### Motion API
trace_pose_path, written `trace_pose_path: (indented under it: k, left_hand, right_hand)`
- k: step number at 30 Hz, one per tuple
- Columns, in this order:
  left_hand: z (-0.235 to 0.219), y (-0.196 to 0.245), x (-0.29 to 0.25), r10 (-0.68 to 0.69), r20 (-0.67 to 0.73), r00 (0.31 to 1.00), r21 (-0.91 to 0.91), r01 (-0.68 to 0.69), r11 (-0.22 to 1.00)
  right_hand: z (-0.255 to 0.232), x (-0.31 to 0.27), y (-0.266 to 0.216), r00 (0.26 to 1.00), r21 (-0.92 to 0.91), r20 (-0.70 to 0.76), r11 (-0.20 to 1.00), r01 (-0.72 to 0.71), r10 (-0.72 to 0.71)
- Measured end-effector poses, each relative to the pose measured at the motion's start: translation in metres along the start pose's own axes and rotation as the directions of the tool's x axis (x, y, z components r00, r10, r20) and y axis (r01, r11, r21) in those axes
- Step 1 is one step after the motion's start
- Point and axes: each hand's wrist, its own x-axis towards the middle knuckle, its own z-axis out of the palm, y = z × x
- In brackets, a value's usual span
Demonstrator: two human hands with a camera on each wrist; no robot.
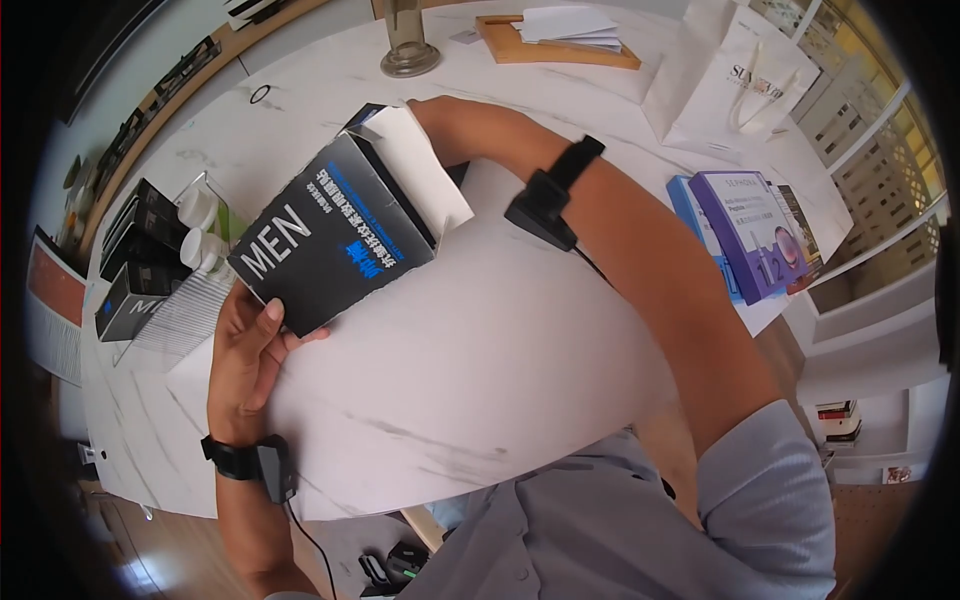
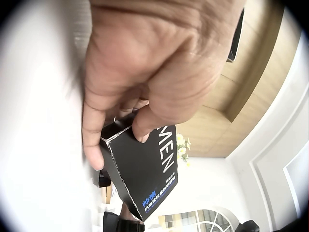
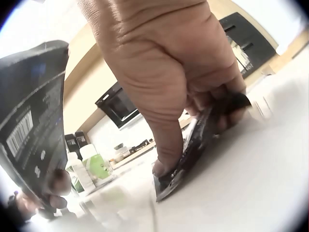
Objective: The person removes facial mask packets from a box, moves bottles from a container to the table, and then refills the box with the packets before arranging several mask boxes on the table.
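Note:
My left hand (image 1: pixel 255 345) grips the lower end of a black carton (image 1: pixel 330 230) marked MEN, thumb on its front face. The carton is tilted over the table, its white-lined flap (image 1: pixel 425 165) folded out at the far end. In the left wrist view the same carton (image 2: pixel 142 169) sits between thumb and fingers. My right arm reaches around behind the carton, which hides most of that hand in the head view. Seen from the right wrist, my right hand (image 3: pixel 159 72) pinches a thin, dark, shiny sachet (image 3: pixel 190 152) just over the white tabletop, beside the carton.
Left on the marble-patterned table (image 1: pixel 480 350) stand black boxes (image 1: pixel 140 290) and white bottles (image 1: pixel 200 250) in a clear rack. At the back are a glass vase (image 1: pixel 405 45) and a wooden tray (image 1: pixel 560 55) with papers. A white paper bag (image 1: pixel 725 85) and a purple box (image 1: pixel 750 235) sit right.

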Motion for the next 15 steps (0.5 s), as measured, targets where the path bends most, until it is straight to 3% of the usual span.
trace_pose_path:
  k: [3, 4, 6, 9, 12, 15]
  left_hand:
    - [-0.004, -0.002, -0.001, 0.005, 0.002, 1.000, -0.008, -0.005, 1.000]
    - [-0.003, -0.002, -0.001, 0.008, -0.001, 1.000, -0.010, -0.008, 1.000]
    - [-0.002, -0.002, -0.001, 0.006, 0.006, 1.000, -0.014, -0.006, 1.000]
    - [0.000, 0.000, -0.001, 0.008, 0.016, 1.000, -0.022, -0.007, 1.000]
    - [-0.001, 0.000, -0.002, 0.014, 0.014, 1.000, -0.013, -0.014, 1.000]
    - [-0.005, -0.003, -0.001, 0.027, 0.031, 0.999, -0.016, -0.027, 1.000]
  right_hand:
    - [-0.018, -0.040, 0.011, 0.972, 0.207, -0.226, 0.973, 0.106, -0.057]
    - [-0.030, -0.049, 0.011, 0.976, 0.315, -0.205, 0.949, 0.000, 0.068]
    - [-0.051, -0.065, 0.015, 0.911, 0.494, -0.371, 0.869, 0.030, 0.179]
    - [-0.093, -0.091, -0.001, 0.816, 0.744, -0.526, 0.594, 0.306, 0.239]
    - [-0.123, -0.108, -0.017, 0.868, 0.700, -0.492, 0.620, 0.353, 0.061]
    - [-0.158, -0.134, -0.020, 0.938, 0.630, -0.347, 0.739, 0.239, -0.008]
